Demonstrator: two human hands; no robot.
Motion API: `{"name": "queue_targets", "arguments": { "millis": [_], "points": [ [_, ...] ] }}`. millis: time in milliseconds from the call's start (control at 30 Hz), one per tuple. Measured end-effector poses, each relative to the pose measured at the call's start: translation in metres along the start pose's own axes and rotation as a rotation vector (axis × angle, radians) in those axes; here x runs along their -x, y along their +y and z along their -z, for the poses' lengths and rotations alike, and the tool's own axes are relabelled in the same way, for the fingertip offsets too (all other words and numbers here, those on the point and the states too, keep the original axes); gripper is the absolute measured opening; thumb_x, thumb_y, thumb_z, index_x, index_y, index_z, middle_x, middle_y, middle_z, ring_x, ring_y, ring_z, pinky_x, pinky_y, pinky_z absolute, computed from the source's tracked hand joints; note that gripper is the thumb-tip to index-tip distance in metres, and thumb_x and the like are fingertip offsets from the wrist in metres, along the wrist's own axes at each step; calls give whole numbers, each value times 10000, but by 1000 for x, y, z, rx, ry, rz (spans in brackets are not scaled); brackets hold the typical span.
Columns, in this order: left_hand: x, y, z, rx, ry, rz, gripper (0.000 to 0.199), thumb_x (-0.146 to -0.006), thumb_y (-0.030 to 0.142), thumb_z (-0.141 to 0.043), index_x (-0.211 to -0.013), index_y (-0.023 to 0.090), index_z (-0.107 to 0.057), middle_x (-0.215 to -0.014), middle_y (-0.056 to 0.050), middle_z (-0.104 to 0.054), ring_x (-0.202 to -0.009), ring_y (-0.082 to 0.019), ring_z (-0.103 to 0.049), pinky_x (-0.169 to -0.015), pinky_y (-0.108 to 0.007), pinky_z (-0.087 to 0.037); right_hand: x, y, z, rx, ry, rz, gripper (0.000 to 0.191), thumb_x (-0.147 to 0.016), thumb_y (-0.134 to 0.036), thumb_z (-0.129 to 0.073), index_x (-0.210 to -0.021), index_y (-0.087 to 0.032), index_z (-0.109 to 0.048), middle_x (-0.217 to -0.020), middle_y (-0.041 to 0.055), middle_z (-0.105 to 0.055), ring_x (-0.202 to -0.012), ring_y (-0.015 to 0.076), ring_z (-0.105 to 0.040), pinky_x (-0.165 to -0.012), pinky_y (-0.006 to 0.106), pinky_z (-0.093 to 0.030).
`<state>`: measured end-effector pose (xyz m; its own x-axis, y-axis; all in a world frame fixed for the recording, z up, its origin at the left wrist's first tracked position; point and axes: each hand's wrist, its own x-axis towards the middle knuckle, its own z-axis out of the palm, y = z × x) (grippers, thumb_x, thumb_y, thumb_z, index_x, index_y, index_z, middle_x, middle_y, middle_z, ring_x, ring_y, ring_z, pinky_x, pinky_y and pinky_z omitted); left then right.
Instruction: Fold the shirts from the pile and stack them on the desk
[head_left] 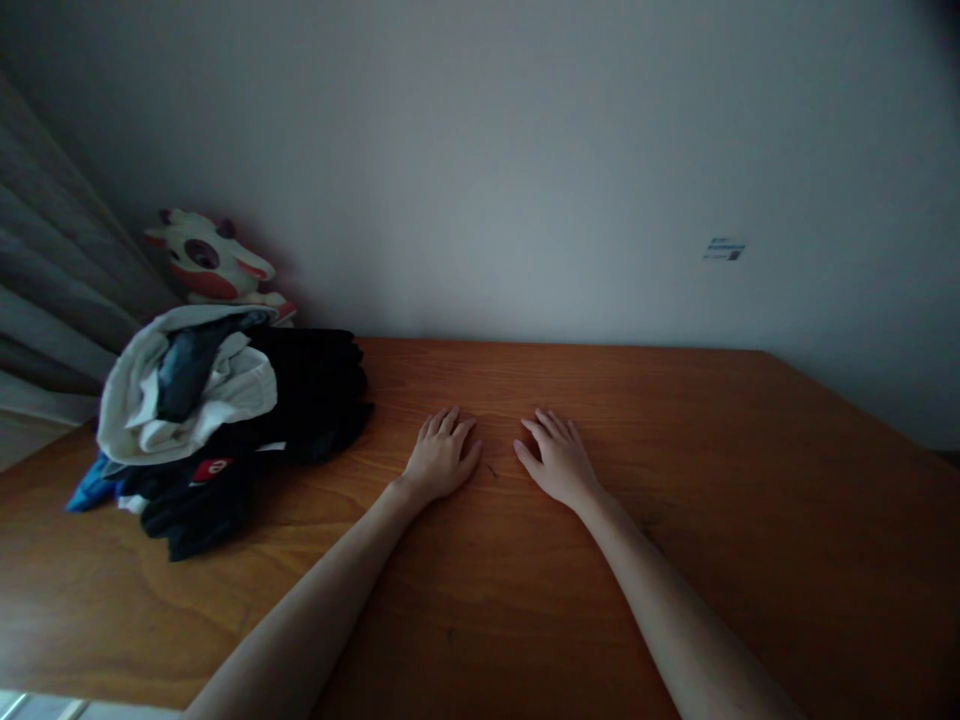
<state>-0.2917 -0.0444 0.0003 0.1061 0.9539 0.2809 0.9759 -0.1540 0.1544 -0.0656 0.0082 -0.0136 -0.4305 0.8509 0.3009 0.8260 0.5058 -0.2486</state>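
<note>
My left hand [442, 455] rests palm down on the wooden table [495, 580], fingers apart and holding nothing. Beside it, a short gap to the right, my right hand [556, 458] lies the same way, its fingers spread on the wood. Left of my left hand is a heap of clothes: a black garment [315, 390] with a small red label, and a bunched white garment [124, 410] with a dark grey piece [186, 370] inside its folds. A bit of blue cloth [91, 487] pokes out at the heap's left. Neither hand touches the heap.
Behind the clothes sits a cow figure [217, 255] against the pale wall [510, 180]. A curtain [45, 290] hangs at the far left. On the wall to the right is a small printed sticker [724, 250]. The table's right edge runs diagonally along the wall.
</note>
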Motion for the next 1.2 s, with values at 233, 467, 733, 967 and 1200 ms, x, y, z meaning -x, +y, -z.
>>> {"name": "queue_targets", "arguments": {
  "millis": [233, 467, 733, 967, 1200],
  "points": [
    [0, 0, 0, 2, -12, 4, 490, -996, 441, -466, -1383, 168, -588, -1519, -192, -514, -1427, -356, -449, -1188, -531, -343, 0, 1, -1, 0, 15, 1, 509, -1002, -473, -431, -1383, -188, -610, -1542, 154, -509, -1447, 332, -427, -1200, 568, -275],
    [-1, 0, 3, -31, -27, -4, 493, -1000, 434, -467, -1382, 150, -596, -1516, -201, -517, -1423, -360, -459, -1186, -531, -352, 0, -2, 1, -5, -7, -9, 515, -1011, -455, -429, -1391, -152, -599, -1556, 181, -483, -1470, 334, -399, -1208, 575, -259],
    [0, 0, 5, -30, -19, -11, 496, -998, 427, -473, -1383, 139, -598, -1508, -211, -522, -1420, -357, -465, -1192, -520, -346, 0, -4, 2, 12, -13, -11, 508, -1011, -456, -439, -1391, -160, -599, -1555, 169, -489, -1473, 330, -397, -1207, 572, -268],
    [0, 0, 3, -12, -4, 3, 467, -991, 425, -488, -1371, 179, -601, -1512, -176, -527, -1420, -348, -461, -1179, -529, -364, 0, -4, 3, 11, -16, -9, 507, -1007, -442, -447, -1391, -149, -601, -1560, 172, -480, -1468, 334, -404, -1211, 561, -270],
    [4, 9, 13, -7, -35, 26, 482, -997, 435, -485, -1376, 163, -608, -1510, -189, -527, -1420, -358, -469, -1186, -540, -373, 1, 5, -12, 0, 61, 24, 517, -987, -461, -425, -1338, -148, -640, -1508, 181, -539, -1425, 358, -460, -1184, 582, -302]
  ]
}}
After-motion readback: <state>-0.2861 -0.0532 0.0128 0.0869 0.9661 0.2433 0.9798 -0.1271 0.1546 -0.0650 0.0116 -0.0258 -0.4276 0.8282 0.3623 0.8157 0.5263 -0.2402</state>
